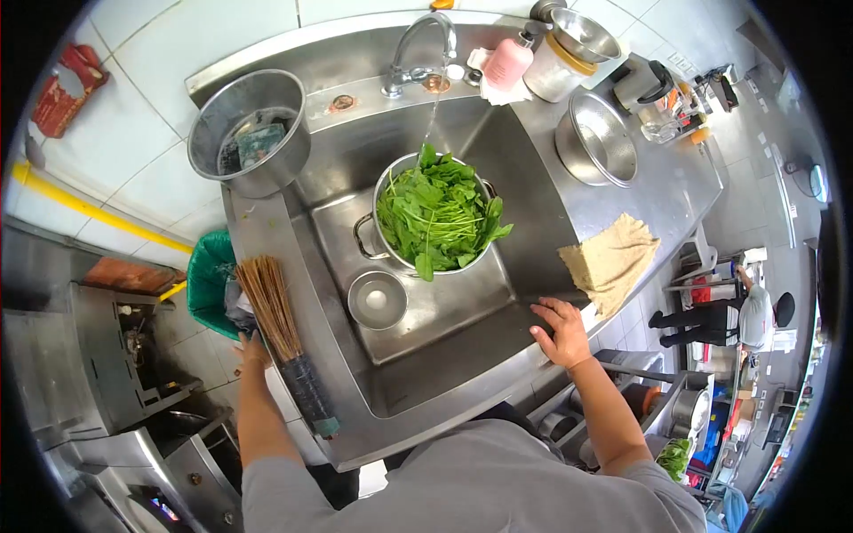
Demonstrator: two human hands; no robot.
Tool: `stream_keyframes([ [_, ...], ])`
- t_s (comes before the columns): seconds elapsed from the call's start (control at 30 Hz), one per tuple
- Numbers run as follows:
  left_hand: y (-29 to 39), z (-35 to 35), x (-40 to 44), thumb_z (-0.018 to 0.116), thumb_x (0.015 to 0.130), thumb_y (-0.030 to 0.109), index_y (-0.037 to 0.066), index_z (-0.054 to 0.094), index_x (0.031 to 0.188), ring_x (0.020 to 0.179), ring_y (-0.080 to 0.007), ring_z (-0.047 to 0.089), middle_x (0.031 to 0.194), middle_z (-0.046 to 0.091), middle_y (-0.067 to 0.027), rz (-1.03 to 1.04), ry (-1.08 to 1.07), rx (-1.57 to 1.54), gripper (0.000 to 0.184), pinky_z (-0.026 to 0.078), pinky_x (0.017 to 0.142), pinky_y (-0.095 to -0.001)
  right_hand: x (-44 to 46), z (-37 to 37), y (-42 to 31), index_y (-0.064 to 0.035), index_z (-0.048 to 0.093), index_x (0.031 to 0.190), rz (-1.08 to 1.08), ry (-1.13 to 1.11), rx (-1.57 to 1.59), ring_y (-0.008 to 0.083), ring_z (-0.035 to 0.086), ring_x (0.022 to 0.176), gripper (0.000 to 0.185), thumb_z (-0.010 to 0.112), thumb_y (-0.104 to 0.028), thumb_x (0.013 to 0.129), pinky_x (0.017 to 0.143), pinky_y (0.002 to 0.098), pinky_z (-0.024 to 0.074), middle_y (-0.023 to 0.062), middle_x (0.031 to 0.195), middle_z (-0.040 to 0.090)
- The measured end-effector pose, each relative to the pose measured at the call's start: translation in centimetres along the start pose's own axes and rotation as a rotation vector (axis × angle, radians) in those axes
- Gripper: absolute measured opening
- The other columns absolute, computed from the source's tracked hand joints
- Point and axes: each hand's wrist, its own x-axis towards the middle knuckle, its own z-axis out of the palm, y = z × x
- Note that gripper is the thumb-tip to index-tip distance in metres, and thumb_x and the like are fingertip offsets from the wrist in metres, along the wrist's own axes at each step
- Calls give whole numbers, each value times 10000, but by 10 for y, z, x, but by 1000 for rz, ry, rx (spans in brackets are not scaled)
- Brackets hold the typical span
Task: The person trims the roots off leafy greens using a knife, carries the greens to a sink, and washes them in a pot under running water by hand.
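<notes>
My right hand (563, 335) rests on the sink's front right rim, fingers spread and holding nothing. Low at the left, my left hand (252, 350) reaches down beside the counter to the green-lined bin (207, 282); its visible fingers look apart and nothing shows in them. Inside the steel sink (444, 333), a two-handled pot (383, 233) is heaped with green leaves (437, 213). Water runs onto them from the faucet (418, 44). A small metal bowl (360, 311) with a round white thing sits in front of the pot.
A bundle of thin sticks (269, 306) with a black-wrapped handle lies on the left counter, near a large metal pot (298, 151). To the right are a tan cloth (613, 258), a metal bowl (573, 147) and a pink pump bottle (509, 64). Another person (755, 315) stands far right.
</notes>
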Motion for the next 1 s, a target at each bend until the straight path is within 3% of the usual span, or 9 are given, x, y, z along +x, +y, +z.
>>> stream_keyframes([
  [0.23, 179, -138, -157, 772, 938, 336, 46, 407, 1631, 1592, -482, 232, 1722, 246, -294, 139, -238, 498, 836, 299, 1289, -493, -6, 1, 11, -95, 762, 1227, -9, 35, 27, 347, 616, 1222, 451, 801, -400, 897, 1054, 484, 467, 122, 1336, 677],
  [0.3, 244, -195, -186, 787, 931, 328, 39, 402, 1623, 1555, -509, 302, 1670, 276, -376, 200, 6, 680, 842, 319, 1279, -495, -9, 0, 14, -87, 760, 1220, -22, 102, 78, 346, 616, 1218, 452, 809, -392, 891, 1052, 486, 473, 127, 1331, 677],
  [0.47, 434, -243, -298, 706, 998, 184, 43, 485, 1562, 1455, -429, 484, 1618, 435, -276, 734, 689, 426, 622, 424, 1181, -493, -20, -5, 28, -44, 730, 1172, -143, 314, 260, 383, 609, 1184, 455, 859, -336, 849, 1035, 491, 495, 154, 1293, 674],
  [0.6, 542, -134, -360, 739, 1009, 296, 123, 487, 1587, 1391, -298, 557, 1597, 488, -197, 830, 104, -239, 654, 478, 1097, -507, -28, 2, 43, -114, 732, 1218, -160, 329, 328, 424, 532, 1297, 451, 852, -286, 818, 1100, 523, 445, 178, 1408, 597],
  [0.73, 611, -15, -387, 836, 897, 482, 142, 290, 1684, 1466, -498, 439, 1688, 376, -217, 248, -554, -217, 1016, 361, 1107, -772, -30, -30, 66, -148, 736, 1250, -171, 411, 187, 466, 445, 1401, 463, 843, -297, 825, 1165, 587, 358, 191, 1514, 529],
  [0.8, 635, 42, -366, 783, 930, 520, 153, 262, 1703, 1523, -607, 275, 1752, 236, -217, 91, -470, -383, 1001, 310, 1116, -811, -27, -45, 119, -151, 736, 1263, -96, 510, -32, 493, 400, 1448, 488, 816, -415, 861, 1194, 670, 259, 207, 1554, 495],
  [0.93, 617, 165, -191, 796, 879, 586, 21, 48, 1711, 1560, -522, 275, 1756, 191, -258, 17, -272, -614, 1254, 334, 1216, -635, -9, -60, 226, -169, 641, 1431, 178, 536, -225, 502, 334, 1503, 619, 755, -479, 908, 1213, 671, 231, 238, 1626, 412],
  [0.97, 627, 211, -200, 802, 802, 682, -24, 114, 1692, 1546, -510, 335, 1702, 279, -325, -230, 177, -381, 1329, 261, 1278, -585, -4, -58, 237, -174, 597, 1492, 329, 503, -248, 502, 313, 1520, 667, 743, -487, 922, 1220, 671, 222, 251, 1643, 387],
  [1.0, 661, 206, -273, 801, 746, 748, 0, 107, 1701, 1560, -462, 338, 1698, 294, -319, -394, 206, -231, 1398, 240, 1298, -531, 2, -56, 240, -174, 597, 1492, 334, 495, -259, 502, 313, 1520, 667, 743, -487, 922, 1220, 671, 222, 251, 1643, 387],
])
